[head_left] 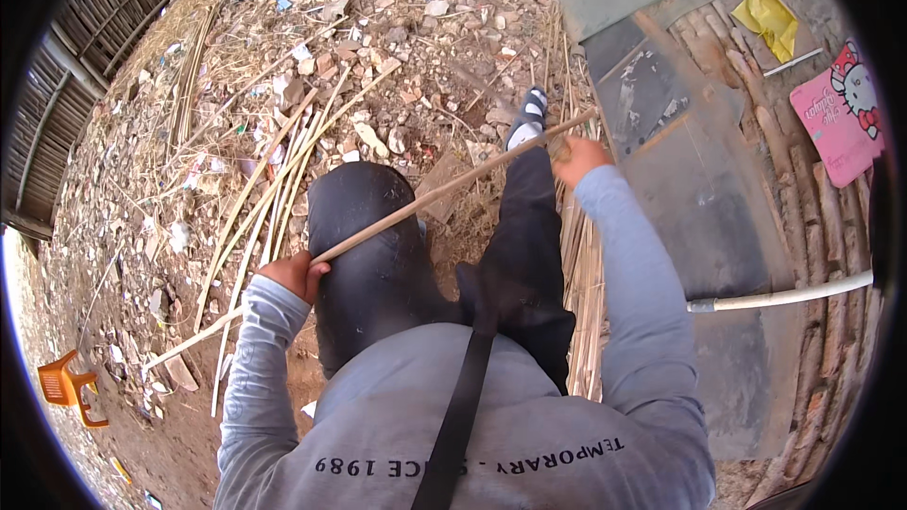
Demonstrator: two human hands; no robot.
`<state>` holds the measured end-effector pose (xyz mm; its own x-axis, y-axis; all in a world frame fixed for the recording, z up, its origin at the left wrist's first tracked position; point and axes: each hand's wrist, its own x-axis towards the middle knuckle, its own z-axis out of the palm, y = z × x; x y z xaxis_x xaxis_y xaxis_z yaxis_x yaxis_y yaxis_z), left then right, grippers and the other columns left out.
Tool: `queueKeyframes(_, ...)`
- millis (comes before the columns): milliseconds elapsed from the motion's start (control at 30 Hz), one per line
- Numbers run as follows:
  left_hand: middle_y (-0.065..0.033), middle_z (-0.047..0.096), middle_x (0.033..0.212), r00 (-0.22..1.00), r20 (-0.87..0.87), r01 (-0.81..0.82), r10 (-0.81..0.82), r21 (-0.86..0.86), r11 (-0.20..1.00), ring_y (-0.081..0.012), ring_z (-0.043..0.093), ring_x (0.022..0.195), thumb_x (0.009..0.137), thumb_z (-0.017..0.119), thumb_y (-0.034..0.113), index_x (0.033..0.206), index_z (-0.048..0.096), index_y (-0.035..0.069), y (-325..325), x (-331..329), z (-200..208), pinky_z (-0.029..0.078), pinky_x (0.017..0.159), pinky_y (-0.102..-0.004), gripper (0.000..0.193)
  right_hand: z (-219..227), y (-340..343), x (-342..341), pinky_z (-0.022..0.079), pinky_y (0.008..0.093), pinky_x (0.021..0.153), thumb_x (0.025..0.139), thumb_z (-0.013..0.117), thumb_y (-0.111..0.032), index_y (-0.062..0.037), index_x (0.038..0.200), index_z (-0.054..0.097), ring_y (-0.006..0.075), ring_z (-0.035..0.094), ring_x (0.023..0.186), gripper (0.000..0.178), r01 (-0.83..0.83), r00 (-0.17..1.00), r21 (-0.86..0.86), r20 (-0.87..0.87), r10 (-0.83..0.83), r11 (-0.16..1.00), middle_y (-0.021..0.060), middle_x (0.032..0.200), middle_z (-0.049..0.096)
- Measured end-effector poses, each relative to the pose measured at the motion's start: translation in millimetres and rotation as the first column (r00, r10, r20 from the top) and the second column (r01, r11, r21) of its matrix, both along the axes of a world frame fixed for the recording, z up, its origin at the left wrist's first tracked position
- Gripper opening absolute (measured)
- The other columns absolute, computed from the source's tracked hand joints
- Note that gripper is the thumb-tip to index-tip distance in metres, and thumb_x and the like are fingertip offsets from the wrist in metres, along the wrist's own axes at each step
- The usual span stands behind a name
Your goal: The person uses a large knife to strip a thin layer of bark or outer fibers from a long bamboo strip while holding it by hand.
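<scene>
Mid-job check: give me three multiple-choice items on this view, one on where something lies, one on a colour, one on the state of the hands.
1. Where does the long cane lie?
A. Slanting across the person's lap, from hand to hand
B. Flat on the rubble, away from the person
C. Leaning upright against the fence

2. What colour is the small plastic chair at the lower left?
A. Blue
B. Orange
C. White

3. How do the hands stand?
A. Both empty
B. Only the right hand grips the cane
C. Both grip the cane

Answers:
1. A, the cane runs from the left hand by the knee up to the right hand over the dark trousers.
2. B, the chair on the bare ground is plainly orange.
3. C, fingers of each hand close around the cane near its two ends.
</scene>
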<state>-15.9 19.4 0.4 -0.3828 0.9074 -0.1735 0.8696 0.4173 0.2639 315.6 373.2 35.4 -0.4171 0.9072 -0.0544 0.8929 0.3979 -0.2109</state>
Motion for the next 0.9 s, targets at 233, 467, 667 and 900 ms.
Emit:
queueKeyframes(233,-0.0211,0.062,0.069,1.000,-0.002,0.009,-0.008,0.073,0.997,-0.0420,0.063,0.067,0.095,0.052,0.044,0.084,0.058,0.005,0.0,1.5,-4.8,0.049,0.061,-0.0494,0.042,-16.1,-13.0,17.8,0.051,0.0477,0.081,0.076,0.064,-0.023,-0.0096,0.097,0.067,0.0401,0.064,0.087,0.025,0.054,0.993,0.012,-0.101,-0.053,0.998,0.0215,0.086,0.067)
queueKeyframes(467,-0.0205,0.063,0.069,1.000,0.009,0.007,-0.008,0.066,0.998,-0.0422,0.063,0.068,0.095,0.053,0.043,0.083,0.057,0.004,-5.1,-1.3,-8.0,0.049,0.063,-0.0496,0.041,-0.4,-48.9,-1.0,0.052,0.0452,0.076,0.074,0.067,-0.020,-0.0074,0.098,0.067,0.0384,0.065,0.085,0.027,-0.082,0.992,0.041,-0.091,0.086,0.996,0.0188,0.087,0.068)
queueKeyframes(667,-0.0230,0.061,0.070,0.998,0.063,-0.013,0.007,0.091,0.996,-0.0448,0.060,0.070,0.093,0.056,0.039,0.083,0.057,0.003,1.8,0.2,-1.3,0.046,0.063,-0.0516,0.037,-25.5,5.9,30.6,0.052,0.0427,0.075,0.075,0.067,-0.020,-0.0048,0.093,0.066,0.0364,0.066,0.081,0.023,0.078,0.983,-0.013,-0.164,-0.079,0.997,0.0177,0.083,0.068)
queueKeyframes(900,-0.0232,0.060,0.067,0.994,0.106,-0.013,0.002,0.105,0.994,-0.0456,0.060,0.069,0.094,0.056,0.039,0.084,0.058,0.002,-4.2,-1.6,-6.8,0.047,0.063,-0.0509,0.038,-16.6,-56.4,-13.5,0.052,0.0438,0.075,0.075,0.069,-0.023,-0.0076,0.096,0.066,0.0380,0.065,0.082,0.027,-0.184,0.974,0.059,-0.126,0.190,0.981,0.0182,0.084,0.068)
